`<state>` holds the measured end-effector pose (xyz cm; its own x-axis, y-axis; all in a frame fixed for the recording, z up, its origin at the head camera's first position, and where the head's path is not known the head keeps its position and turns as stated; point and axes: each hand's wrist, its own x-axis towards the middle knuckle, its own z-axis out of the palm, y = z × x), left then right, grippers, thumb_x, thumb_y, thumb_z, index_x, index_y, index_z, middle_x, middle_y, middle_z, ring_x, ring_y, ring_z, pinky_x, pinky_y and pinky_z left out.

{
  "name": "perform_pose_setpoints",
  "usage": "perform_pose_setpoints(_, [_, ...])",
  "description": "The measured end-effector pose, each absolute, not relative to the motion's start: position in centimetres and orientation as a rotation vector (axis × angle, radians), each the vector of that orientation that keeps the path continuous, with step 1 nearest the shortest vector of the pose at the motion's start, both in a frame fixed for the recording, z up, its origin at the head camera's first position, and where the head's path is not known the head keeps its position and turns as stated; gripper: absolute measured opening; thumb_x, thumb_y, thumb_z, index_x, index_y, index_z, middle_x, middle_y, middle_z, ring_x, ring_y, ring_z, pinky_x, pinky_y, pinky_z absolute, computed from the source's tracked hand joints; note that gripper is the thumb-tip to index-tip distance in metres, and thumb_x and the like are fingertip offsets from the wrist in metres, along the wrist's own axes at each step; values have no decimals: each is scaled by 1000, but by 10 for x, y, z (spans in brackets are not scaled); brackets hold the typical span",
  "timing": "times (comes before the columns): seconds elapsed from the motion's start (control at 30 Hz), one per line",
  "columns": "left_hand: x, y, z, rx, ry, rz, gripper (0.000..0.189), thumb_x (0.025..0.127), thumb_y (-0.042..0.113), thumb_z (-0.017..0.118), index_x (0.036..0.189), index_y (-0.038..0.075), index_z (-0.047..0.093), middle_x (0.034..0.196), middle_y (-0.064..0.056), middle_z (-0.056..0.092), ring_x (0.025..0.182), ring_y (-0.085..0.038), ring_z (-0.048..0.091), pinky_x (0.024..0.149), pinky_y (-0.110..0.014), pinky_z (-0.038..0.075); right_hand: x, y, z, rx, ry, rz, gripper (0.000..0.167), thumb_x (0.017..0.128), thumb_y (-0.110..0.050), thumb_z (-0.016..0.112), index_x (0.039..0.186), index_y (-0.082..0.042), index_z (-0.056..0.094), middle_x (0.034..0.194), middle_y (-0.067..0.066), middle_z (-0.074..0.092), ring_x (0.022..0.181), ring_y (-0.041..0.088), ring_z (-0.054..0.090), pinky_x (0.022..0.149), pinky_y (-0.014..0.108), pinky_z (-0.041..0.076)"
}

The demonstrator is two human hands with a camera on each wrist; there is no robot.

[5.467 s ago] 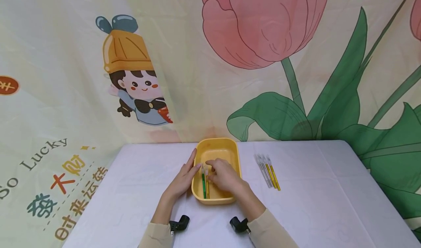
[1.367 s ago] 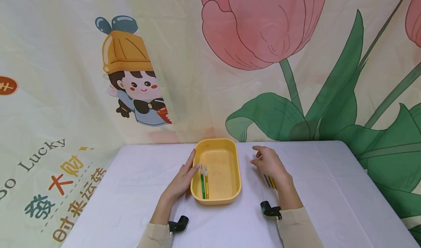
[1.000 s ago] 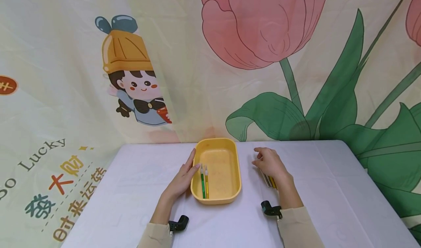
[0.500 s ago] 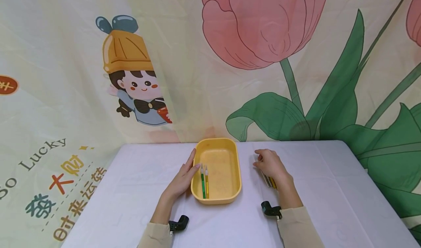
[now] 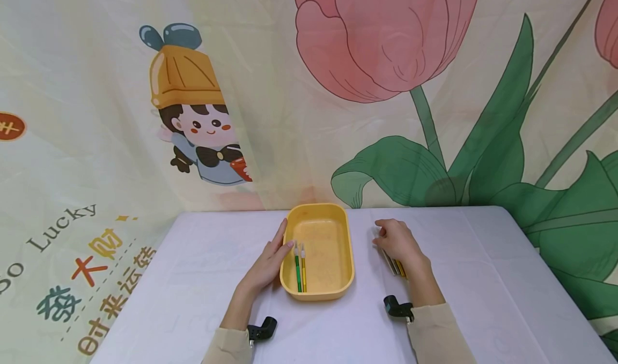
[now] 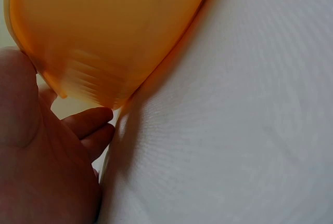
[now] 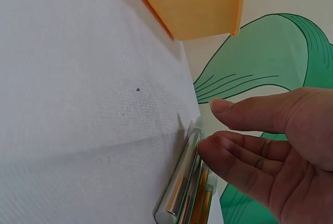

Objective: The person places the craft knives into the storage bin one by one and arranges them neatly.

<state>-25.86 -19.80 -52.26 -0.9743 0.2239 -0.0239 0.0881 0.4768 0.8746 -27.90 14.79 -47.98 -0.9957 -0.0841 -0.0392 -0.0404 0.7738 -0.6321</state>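
Observation:
My left hand (image 5: 265, 259) rests on the left side of a yellow tray (image 5: 351, 257). Its thumb lies over the rim and its fingers lie along the outer wall. Inside the tray, a green pen (image 5: 298, 273) and a gold pen (image 5: 304, 273) lie side by side at the left. To the right of the tray, my right hand (image 5: 398, 240) hovers over several slim pens. In the right wrist view, thumb and fingertips stand apart by the clear caps of silver pens (image 7: 174, 198) and gold pens (image 7: 204, 206); I cannot tell whether a fingertip touches one.
A white cloth (image 5: 483, 299) covers the table. Behind it hangs a printed backdrop (image 5: 270, 85) with a tulip and a cartoon figure. Black wrist cameras (image 5: 263, 329) sit at both cuffs.
Since the oldest frame, my right hand has left the tray and moved right, over the pens on the cloth. During the last second it has lowered slightly. My left hand has stayed put.

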Motion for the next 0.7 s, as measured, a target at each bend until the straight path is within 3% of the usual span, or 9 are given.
perform_pose_setpoints(0.43, [-259,-198,-523,261,2581,1513,63,112,45,41,164,50,7,172,23,12,163,-12,6,130,-55,-11,-279,146,-481,-72,2911,-993,50,93,-8,77,140,0,64,106,14,72,91,25,63,91,45,62])
perform_pose_setpoints(0.7, [-259,-198,-522,263,2579,1516,63,112,45,40,164,50,6,171,23,12,163,-12,5,130,-55,-11,-278,143,-482,-85,2915,-972,50,91,-5,77,140,0,64,100,12,70,85,23,61,80,37,62])
